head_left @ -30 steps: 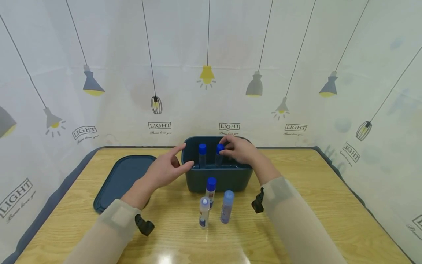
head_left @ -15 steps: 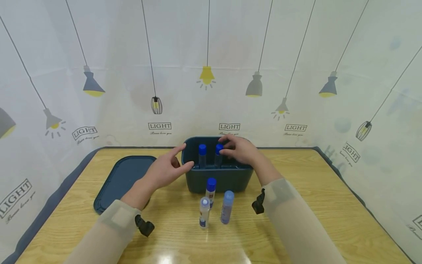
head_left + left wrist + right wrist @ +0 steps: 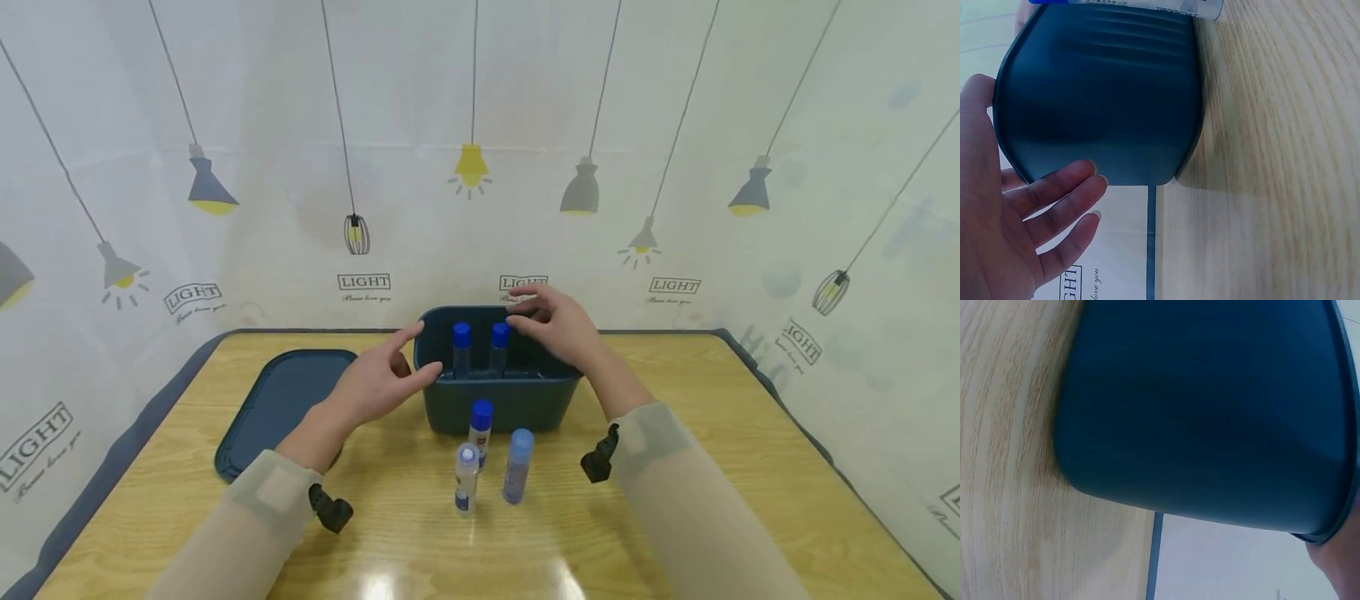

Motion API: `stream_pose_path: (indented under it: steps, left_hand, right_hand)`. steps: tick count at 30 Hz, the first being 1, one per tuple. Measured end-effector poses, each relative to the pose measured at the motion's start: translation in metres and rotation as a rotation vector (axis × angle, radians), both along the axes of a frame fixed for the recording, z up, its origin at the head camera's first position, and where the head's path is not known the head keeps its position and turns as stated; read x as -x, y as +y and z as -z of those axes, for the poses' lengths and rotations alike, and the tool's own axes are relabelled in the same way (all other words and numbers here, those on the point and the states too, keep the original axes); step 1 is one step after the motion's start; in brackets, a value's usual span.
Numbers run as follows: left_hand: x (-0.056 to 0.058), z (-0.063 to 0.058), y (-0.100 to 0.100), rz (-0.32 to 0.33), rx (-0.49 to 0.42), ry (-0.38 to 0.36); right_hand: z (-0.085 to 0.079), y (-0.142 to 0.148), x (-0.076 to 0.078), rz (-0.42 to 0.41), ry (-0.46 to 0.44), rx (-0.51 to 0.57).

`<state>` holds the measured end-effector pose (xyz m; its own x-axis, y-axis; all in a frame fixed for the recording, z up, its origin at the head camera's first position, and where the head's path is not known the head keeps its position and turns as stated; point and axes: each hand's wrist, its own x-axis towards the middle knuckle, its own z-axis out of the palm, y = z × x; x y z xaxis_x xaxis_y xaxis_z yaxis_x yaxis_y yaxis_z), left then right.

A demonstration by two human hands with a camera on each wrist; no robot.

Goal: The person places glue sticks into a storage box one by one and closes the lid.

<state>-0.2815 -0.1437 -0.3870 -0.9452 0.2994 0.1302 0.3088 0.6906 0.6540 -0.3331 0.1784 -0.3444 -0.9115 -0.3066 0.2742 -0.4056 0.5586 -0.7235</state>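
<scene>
A dark blue bin [image 3: 498, 407] stands at the table's back edge. Inside it are two upright glue bottles with blue caps, a left one [image 3: 461, 354] and a right one [image 3: 498, 354]. My left hand [image 3: 375, 383] rests against the bin's left end, thumb and fingers spread about the rim; the left wrist view shows its fingers [image 3: 1063, 187] beside the outer wall. Just above and right of the right bottle hovers my right hand [image 3: 558, 329], fingers loosely bent and holding nothing. The bin's wall hides most of that hand in the right wrist view.
Three bottles stand on the table before the bin: a blue-capped one [image 3: 481, 433], a clear one [image 3: 466, 479] and a light blue one [image 3: 518, 467]. A dark blue lid [image 3: 288, 400] lies left, partly under my left forearm. A printed curtain [image 3: 420, 108] surrounds the table.
My right hand has let go of the right bottle's cap and moved slightly up and to the right. The bottle stays upright in the bin. My left hand keeps its place.
</scene>
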Motion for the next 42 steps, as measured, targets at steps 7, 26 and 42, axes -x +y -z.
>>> stream_pose_path:
  steps: [7, 26, 42]
  left_hand:
    - [0.000, 0.000, 0.002, -0.002, 0.010, 0.005]
    - [-0.001, -0.002, -0.001, -0.008, 0.011, 0.002]
    - [-0.003, -0.005, 0.001, -0.011, 0.023, -0.012]
  right_hand:
    - [-0.011, 0.006, -0.012, 0.031, 0.123, 0.180]
    - [0.002, 0.029, -0.110, -0.234, -0.092, 0.076]
    - [0.037, 0.029, -0.130, -0.388, -0.263, 0.033]
